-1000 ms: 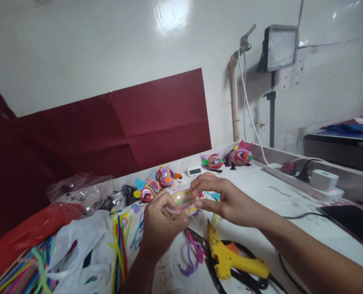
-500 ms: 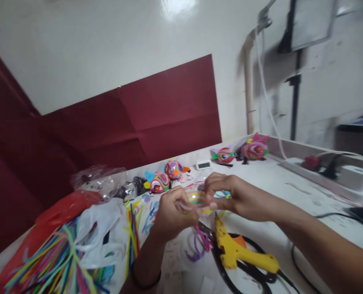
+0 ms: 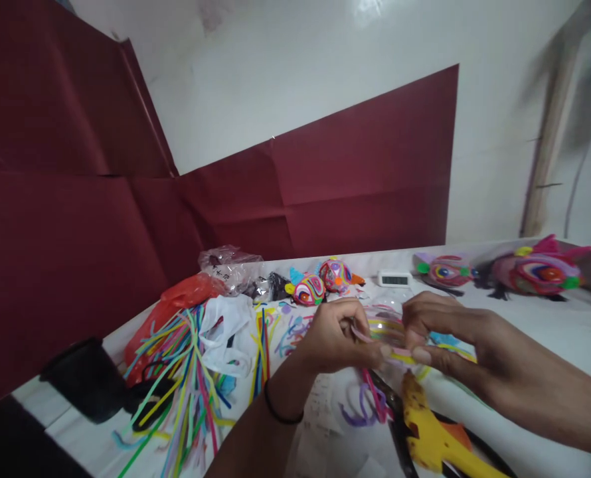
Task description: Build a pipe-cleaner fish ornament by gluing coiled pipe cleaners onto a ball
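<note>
Between my hands is a clear, shiny rounded plastic piece (image 3: 386,328) with yellow and pink pipe cleaners running along it. My left hand (image 3: 342,335) pinches its left side, thumb along the near edge. My right hand (image 3: 455,338) closes thumb and fingers on the right side, at the yellow and pink pipe cleaner ends. Fingers hide part of the piece. Below lie curled purple and pink pipe cleaners (image 3: 368,405), dark-handled scissors (image 3: 394,413) and a yellow hot glue gun (image 3: 432,431). Blue and yellow pipe cleaners (image 3: 447,342) show behind my right hand.
Finished colourful fish-like figures (image 3: 309,289) stand along the back, beside a small white digital display (image 3: 395,279). Many loose pipe cleaners (image 3: 186,392), a white plastic bag (image 3: 226,332), a red bag (image 3: 168,305) and a black container (image 3: 84,378) occupy the left.
My view has turned left, so the black container appears and the power strip is out of sight. Both hands keep their pinch on the plastic piece, with little visible change.
</note>
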Demonstrator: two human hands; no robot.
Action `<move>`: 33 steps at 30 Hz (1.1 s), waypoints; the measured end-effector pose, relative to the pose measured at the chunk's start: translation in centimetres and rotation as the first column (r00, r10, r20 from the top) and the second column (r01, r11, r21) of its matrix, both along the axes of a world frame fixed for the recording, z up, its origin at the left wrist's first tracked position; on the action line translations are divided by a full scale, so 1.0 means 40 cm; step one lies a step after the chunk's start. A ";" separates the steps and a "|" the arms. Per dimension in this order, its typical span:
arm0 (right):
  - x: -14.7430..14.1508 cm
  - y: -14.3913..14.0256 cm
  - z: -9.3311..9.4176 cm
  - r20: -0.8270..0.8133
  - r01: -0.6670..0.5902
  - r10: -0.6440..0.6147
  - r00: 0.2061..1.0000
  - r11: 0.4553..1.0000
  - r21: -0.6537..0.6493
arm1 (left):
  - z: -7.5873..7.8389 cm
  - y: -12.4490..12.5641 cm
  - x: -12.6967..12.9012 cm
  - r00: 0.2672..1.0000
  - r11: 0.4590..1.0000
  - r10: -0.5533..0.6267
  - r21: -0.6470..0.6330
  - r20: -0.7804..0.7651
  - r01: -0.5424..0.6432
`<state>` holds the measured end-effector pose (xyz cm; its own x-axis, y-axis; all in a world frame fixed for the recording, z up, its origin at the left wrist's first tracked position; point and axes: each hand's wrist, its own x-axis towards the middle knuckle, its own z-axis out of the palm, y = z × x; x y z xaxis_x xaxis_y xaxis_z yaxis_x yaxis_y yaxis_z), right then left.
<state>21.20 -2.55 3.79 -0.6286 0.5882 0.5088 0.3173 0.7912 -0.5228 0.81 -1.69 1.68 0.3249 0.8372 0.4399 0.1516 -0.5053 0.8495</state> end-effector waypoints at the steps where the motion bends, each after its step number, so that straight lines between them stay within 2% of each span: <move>1: 0.002 0.000 0.000 -0.010 0.011 -0.011 1.000 1.000 0.005 | 0.005 0.000 0.002 1.000 1.000 -0.005 -0.001 -0.003 0.005; 9: 0.057 0.025 -0.026 -0.121 0.113 -0.098 0.988 0.986 0.125 | 0.059 0.005 0.040 0.997 0.996 -0.083 0.017 -0.008 0.083; 15: 0.085 0.008 -0.019 -0.136 0.146 -0.124 0.983 0.974 0.173 | 0.069 -0.011 0.067 0.998 0.973 0.003 0.230 -0.056 0.010; 18: 0.082 -0.009 -0.009 -0.145 0.121 -0.092 0.985 0.971 0.208 | 0.073 -0.034 0.071 0.997 0.942 0.052 0.336 -0.058 -0.029; 21: 0.071 -0.026 0.003 -0.161 0.073 -0.037 0.986 0.971 0.226 | 0.079 -0.058 0.069 0.995 0.920 0.086 0.387 -0.055 -0.058; 25: 0.058 -0.045 0.019 -0.194 0.043 -0.007 0.981 0.982 0.183 | 0.091 -0.081 0.068 0.987 0.917 0.135 0.389 -0.086 -0.092; 28: 0.055 -0.053 0.027 -0.219 0.059 -0.027 0.975 0.988 0.140 | 0.107 -0.095 0.074 0.987 0.940 0.131 0.328 -0.096 -0.093; 31: 0.056 -0.059 0.035 -0.231 0.075 -0.054 0.971 0.993 0.087 | 0.125 -0.104 0.081 0.973 0.955 0.193 0.252 -0.128 -0.157; 33: 0.058 -0.061 0.040 -0.251 0.098 -0.077 0.965 0.993 0.072 | 0.135 -0.107 0.085 0.962 0.950 0.221 0.257 -0.161 -0.176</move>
<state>23.51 -4.99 5.39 -0.4253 0.5846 0.6909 0.2563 0.8099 -0.5276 4.21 -5.96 7.08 0.2576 0.7710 0.5824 0.4128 -0.6328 0.6551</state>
